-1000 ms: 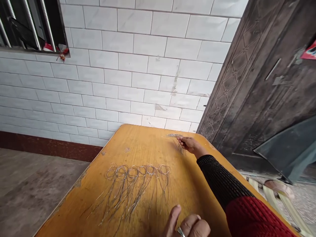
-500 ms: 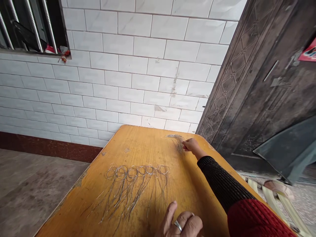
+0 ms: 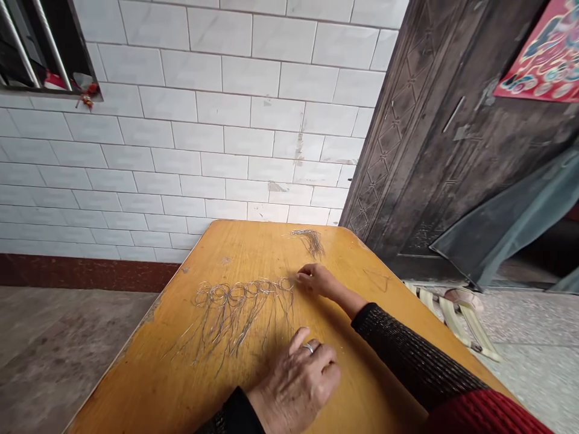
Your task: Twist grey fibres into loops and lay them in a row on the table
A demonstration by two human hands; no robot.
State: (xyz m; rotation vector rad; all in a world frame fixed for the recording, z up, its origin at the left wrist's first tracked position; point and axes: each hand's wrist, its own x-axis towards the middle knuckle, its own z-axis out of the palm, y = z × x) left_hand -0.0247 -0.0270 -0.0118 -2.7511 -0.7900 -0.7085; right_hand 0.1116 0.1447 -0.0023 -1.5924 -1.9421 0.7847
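Note:
My right hand (image 3: 316,280) is over the middle of the table, thumb and fingers pinched together. Its fingertips come close to the end loop of a row of looped thin wires (image 3: 237,293); anything in the pinch is too fine to make out. The wires' loose tails fan toward the near side. Below them my left hand (image 3: 301,377), with a ring on one finger, rests palm down, its fingers loosely bent and apart, with nothing seen in it. Farther back lies a bent bundle of loose thin wires (image 3: 312,241), touched by neither hand.
Both hands are over a worn yellow wooden table (image 3: 181,319). Its far end stands by a white tiled wall (image 3: 226,108). At right are a dark door (image 3: 434,150), a grey-blue cloth (image 3: 497,241) and a pale strapped item (image 3: 456,319) near the floor.
My right hand has come away from the far wire bundle, toward me and left to the looped row. My left hand shows more fully at the bottom. The view has shifted right.

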